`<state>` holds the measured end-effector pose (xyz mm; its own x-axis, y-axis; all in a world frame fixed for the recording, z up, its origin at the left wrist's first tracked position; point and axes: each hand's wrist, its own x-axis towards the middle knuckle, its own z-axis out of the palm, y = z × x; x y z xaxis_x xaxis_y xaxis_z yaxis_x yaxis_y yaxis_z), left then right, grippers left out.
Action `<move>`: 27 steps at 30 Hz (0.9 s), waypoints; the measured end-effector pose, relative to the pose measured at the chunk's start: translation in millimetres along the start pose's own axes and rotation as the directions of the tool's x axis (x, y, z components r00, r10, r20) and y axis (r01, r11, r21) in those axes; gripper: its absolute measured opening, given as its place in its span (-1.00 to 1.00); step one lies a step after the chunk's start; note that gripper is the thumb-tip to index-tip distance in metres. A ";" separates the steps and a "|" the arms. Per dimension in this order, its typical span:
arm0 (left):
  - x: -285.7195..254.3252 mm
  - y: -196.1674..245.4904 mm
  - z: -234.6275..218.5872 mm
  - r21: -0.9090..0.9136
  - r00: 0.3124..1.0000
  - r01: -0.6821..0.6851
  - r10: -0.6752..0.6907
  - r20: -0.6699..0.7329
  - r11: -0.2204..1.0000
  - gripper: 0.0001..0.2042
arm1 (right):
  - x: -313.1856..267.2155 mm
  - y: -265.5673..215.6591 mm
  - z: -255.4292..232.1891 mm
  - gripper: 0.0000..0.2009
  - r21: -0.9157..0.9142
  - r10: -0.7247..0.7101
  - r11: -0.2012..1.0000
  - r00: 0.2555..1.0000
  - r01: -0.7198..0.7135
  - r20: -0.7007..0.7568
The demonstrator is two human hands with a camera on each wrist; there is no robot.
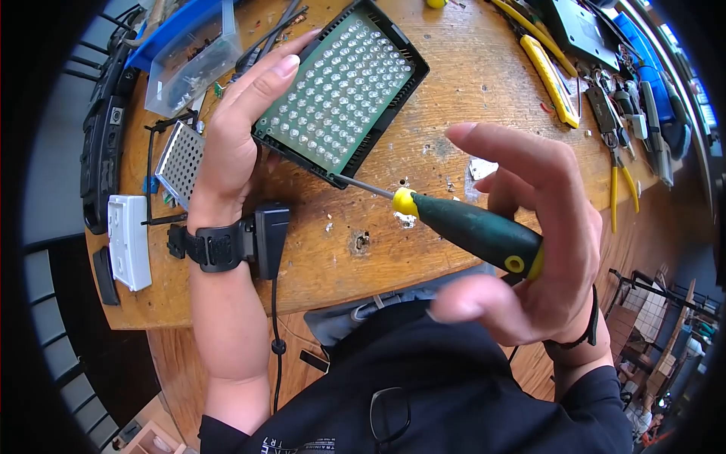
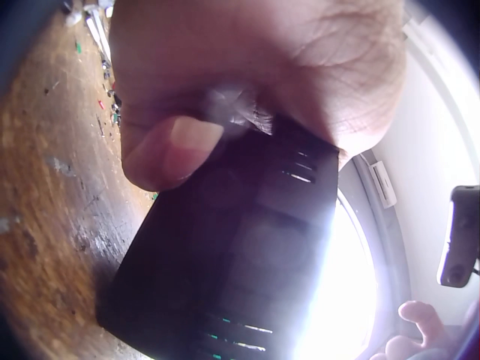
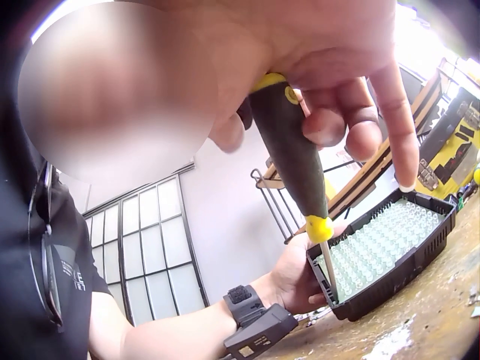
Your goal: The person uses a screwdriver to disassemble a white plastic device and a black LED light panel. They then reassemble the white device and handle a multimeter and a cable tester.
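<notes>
In the head view the left hand [image 1: 238,129] holds a black housing [image 1: 361,155] with a green board [image 1: 340,91] covered in rows of clear LEDs, thumb on its edge. A screwdriver with a dark green and yellow handle [image 1: 476,231] has its tip at the housing's near corner. Its handle end lies against the palm of the right hand [image 1: 544,219], whose thumb and index finger are spread away from it. The left wrist view shows the left hand [image 2: 255,75] on the slotted dark housing [image 2: 225,247]. In the right wrist view the right hand [image 3: 315,45] is above the screwdriver handle [image 3: 289,150].
A clear bin [image 1: 193,64], a perforated metal part [image 1: 181,163] and a white plastic piece [image 1: 128,242] lie left on the wooden table [image 1: 318,253]. Pliers [image 1: 616,159], a yellow cutter [image 1: 550,79] and other tools lie right. A cable [image 1: 276,310] hangs from the left wrist device.
</notes>
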<state>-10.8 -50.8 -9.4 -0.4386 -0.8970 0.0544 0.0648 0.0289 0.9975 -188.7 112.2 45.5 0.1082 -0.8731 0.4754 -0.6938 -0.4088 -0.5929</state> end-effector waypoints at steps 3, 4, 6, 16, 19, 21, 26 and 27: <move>1.3 -2.3 -12.1 0.058 0.995 0.003 -0.009 0.096 0.998 -0.54 | -1.8 4.3 1.4 -0.58 -0.095 -0.045 0.994 0.999 0.046 0.010; 1.3 -2.4 -12.3 0.058 0.995 0.003 -0.008 0.096 0.998 -0.54 | -2.6 2.4 1.3 -0.58 -0.106 0.017 0.994 1.000 -0.016 0.008; 1.3 -2.2 -12.5 0.060 0.995 0.003 -0.009 0.097 0.998 -0.54 | -3.7 4.5 7.1 -0.53 -0.027 0.080 0.996 0.995 -0.081 -0.062; -0.2 0.8 -11.2 0.040 0.995 0.021 -0.025 0.101 0.999 -0.53 | -5.7 4.0 5.6 -0.49 -0.070 0.043 0.996 0.998 -0.045 -0.035; 0.3 0.4 -10.6 0.032 0.992 0.042 -0.046 0.120 0.999 -0.53 | -6.1 8.9 6.8 -0.53 -0.034 0.080 0.996 0.996 -0.081 -0.035; -0.3 -0.6 -4.9 0.038 0.999 0.002 -0.003 0.032 0.999 -0.53 | -4.4 14.3 10.0 -0.49 -0.027 -0.061 0.998 0.991 0.058 -0.122; 0.4 -2.6 -11.7 0.098 0.997 0.002 -0.010 0.079 0.995 -0.52 | -7.1 4.4 1.0 -0.50 -0.017 0.009 1.000 0.999 -0.008 0.048; 0.3 -2.8 -10.5 0.095 0.998 -0.008 0.002 0.063 0.995 -0.52 | -7.4 3.9 2.1 -0.50 -0.016 0.009 1.000 0.999 -0.008 0.046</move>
<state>-1.7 -55.8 -12.7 -0.4940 -0.8674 0.0595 -0.0170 0.0781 0.9968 -190.7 116.6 38.4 0.1349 -0.8879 0.4398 -0.7058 -0.3976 -0.5863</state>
